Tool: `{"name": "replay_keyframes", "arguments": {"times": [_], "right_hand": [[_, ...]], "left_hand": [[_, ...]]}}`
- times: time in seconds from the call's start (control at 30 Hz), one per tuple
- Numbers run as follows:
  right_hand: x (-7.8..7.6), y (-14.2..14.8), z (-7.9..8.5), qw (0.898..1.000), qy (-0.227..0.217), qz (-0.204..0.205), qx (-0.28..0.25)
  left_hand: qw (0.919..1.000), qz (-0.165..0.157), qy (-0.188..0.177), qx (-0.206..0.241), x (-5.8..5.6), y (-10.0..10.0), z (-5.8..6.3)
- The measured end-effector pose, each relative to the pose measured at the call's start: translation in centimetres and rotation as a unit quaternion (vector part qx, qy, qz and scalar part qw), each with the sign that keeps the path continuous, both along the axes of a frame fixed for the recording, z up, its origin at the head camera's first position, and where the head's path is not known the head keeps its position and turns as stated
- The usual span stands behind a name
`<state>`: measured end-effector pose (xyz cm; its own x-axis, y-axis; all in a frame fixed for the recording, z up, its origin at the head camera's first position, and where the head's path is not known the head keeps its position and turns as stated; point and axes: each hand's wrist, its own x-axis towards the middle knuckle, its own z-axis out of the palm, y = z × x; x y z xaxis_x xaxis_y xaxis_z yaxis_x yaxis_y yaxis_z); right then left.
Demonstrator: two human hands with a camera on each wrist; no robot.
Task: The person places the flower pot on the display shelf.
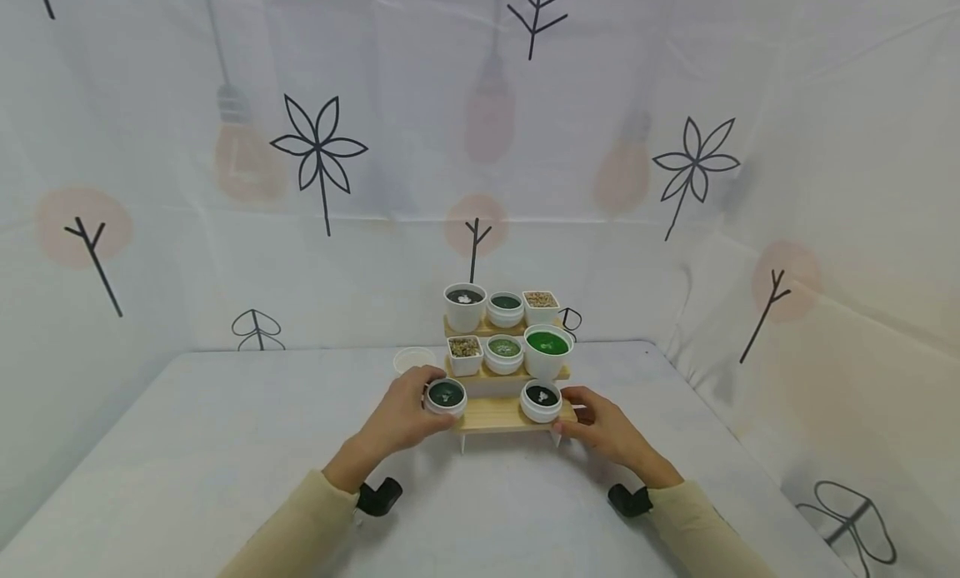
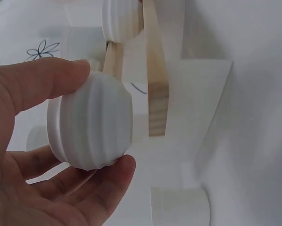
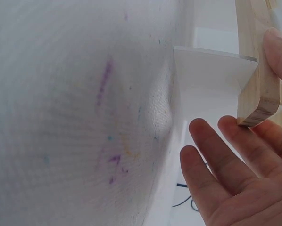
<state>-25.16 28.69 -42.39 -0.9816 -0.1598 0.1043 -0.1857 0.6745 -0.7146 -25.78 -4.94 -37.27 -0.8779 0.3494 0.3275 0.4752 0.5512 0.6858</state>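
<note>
My left hand (image 1: 405,411) grips a small white ribbed pot (image 2: 91,120) with a dark green filling, thumb on one side and fingers on the other. The pot is at the left end of a tiered stand's lowest wooden shelf (image 1: 491,413); in the left wrist view its base stands off the board's end. My right hand (image 1: 603,428) holds the right end of that shelf, thumb (image 3: 277,52) along the board and fingertips at its end corner, other fingers stretched out. A white round pot (image 1: 540,401) with a dark filling sits on the shelf near this hand.
Pots fill the two upper tiers: a tall dark-filled cup (image 1: 465,311), a bright green cup (image 1: 547,353), square grain-filled pots (image 1: 465,357) and small round ones (image 1: 504,357). A pale round container (image 1: 414,359) stands left of the stand. Patterned cloth (image 1: 390,253) hangs behind the white table (image 1: 225,445).
</note>
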Motion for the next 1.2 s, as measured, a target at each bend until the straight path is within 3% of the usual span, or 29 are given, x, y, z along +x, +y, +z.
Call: {"name": "replay_keyframes", "arguments": {"times": [0.2,0.53,0.77,1.0,1.2], "right_hand": [[0.0,0.0,0.0,1.000,0.002,0.002,0.000],[0.1,0.1,0.0,1.000,-0.006,-0.005,0.000],[0.1,0.1,0.1,1.000,-0.007,0.001,-0.006],[0.1,0.1,0.3,1.000,-0.004,0.004,-0.007],[0.1,0.2,0.3,1.000,0.002,0.010,-0.003]], "left_hand": [[0.9994,-0.029,0.015,0.014,0.5,1.2,-0.4],[0.9987,-0.039,0.023,0.026,1.0,3.7,-1.2],[0.9988,-0.025,0.033,0.026,1.0,5.1,-2.0],[0.9961,-0.014,0.080,0.033,1.0,6.4,-2.4],[0.9954,-0.005,0.087,0.041,0.9,7.0,-2.6]]}}
